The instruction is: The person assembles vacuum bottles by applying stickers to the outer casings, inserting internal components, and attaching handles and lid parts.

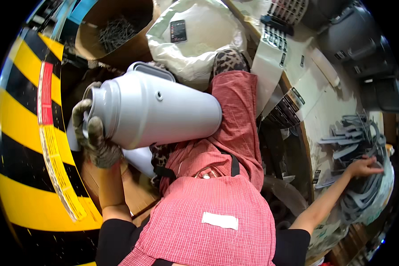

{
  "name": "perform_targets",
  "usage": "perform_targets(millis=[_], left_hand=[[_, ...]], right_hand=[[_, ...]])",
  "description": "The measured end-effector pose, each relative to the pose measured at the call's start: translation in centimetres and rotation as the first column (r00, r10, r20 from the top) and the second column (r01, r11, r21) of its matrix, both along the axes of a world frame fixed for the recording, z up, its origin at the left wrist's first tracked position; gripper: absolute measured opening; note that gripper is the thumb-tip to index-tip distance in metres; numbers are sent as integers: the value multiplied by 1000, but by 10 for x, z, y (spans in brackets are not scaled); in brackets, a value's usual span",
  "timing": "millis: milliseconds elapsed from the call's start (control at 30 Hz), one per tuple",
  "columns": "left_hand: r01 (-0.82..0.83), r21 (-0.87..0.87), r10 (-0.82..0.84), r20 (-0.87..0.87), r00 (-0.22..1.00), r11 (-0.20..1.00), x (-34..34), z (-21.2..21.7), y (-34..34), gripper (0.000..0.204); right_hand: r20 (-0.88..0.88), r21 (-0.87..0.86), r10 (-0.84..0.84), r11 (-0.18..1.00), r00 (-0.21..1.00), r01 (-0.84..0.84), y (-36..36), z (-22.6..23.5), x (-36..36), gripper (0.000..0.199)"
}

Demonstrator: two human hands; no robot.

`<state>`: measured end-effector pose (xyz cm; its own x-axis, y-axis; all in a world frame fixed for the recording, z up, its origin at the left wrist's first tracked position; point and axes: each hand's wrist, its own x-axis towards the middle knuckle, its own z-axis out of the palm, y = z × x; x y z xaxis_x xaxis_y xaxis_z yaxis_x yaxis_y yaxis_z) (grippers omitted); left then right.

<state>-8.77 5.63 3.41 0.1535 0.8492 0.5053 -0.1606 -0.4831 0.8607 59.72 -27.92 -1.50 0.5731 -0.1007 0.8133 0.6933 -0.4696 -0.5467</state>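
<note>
A grey plastic pitcher-like vessel (164,113) lies on its side across my lap, its narrower mouth toward the left. A small round hole shows in its wall, and a loop-shaped grey part stands along its far side. My left hand (99,137), in a patterned grey-green glove, is closed round the rim of the mouth. At the far right my bare right hand (363,168) lies over a heap of curved grey plastic handles (361,195) in a clear bag. Its fingers look stretched out and apart, with nothing plainly held in them.
Beyond my knees stands a white-lined bin (195,57) with a phone (178,31) on it. A cardboard drum (86,40) holds thin metal pieces. A yellow-and-black striped panel (26,133) closes off the left. Label sheets (290,106) lie along the bench (317,119); dark grey containers (352,37) stand behind.
</note>
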Motion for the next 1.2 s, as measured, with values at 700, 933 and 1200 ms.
perform_targets(millis=[700, 933, 1200], left_hand=[[456, 357, -88, -703, 706, 815, 58, 39, -92, 54], [-52, 287, 175, -421, 890, 957, 63, 24, -98, 62], [-2, 451, 279, -548, 789, 892, 51, 24, -93, 69]], right_hand=[[508, 26, 707, 559, 492, -829, 198, 2, -235, 67], [33, 691, 994, -98, -105, -716, 243, 41, -385, 72], [-15, 810, 894, -252, -449, -529, 260, 46, -406, 52]])
